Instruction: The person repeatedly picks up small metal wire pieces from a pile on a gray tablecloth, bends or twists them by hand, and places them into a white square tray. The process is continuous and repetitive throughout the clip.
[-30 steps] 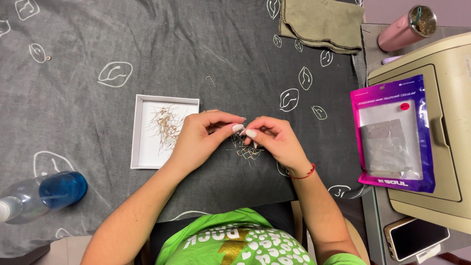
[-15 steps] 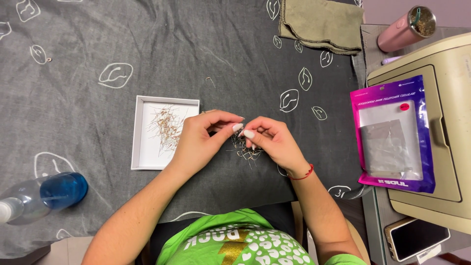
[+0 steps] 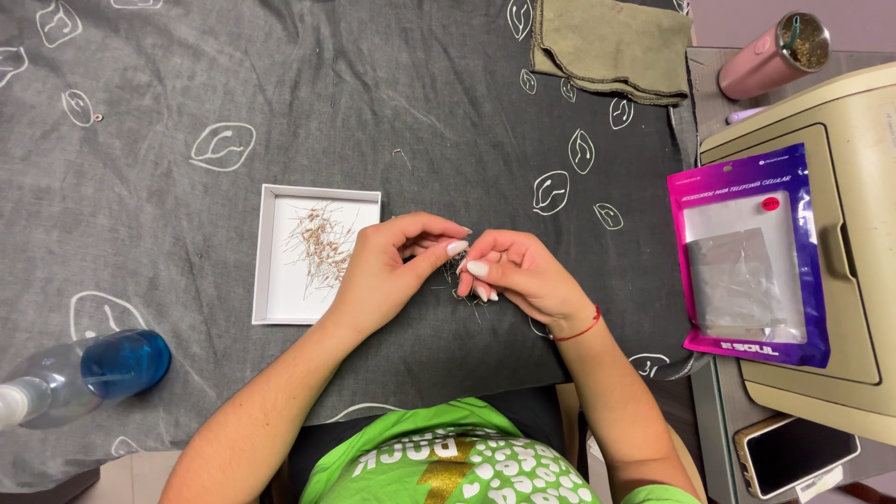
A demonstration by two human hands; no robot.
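Both hands meet at the middle of the worktop (image 3: 280, 112), which is draped in a dark grey cloth printed with white outline shapes. The left hand (image 3: 387, 271) curls in with thumb and fingers pinched on some thin metal pins (image 3: 459, 278); the right hand (image 3: 518, 275) pinches the same little bunch from the other side, fingertips touching. A few pins poke out below the fingers and lie on the cloth just under the hands. How many each hand holds is too fine to tell.

Just beside the left hand sits a shallow white tray (image 3: 271, 280) with a loose heap of the same thin pins in it. A clear bottle with blue liquid (image 3: 84, 373) lies on its side near the left forearm. Far right, a purple and pink packet (image 3: 747, 257) rests on a beige machine (image 3: 854, 233), with a pink tumbler (image 3: 773, 54) and a folded olive cloth (image 3: 611, 42) up top, and a phone (image 3: 798, 453) at the bottom right.
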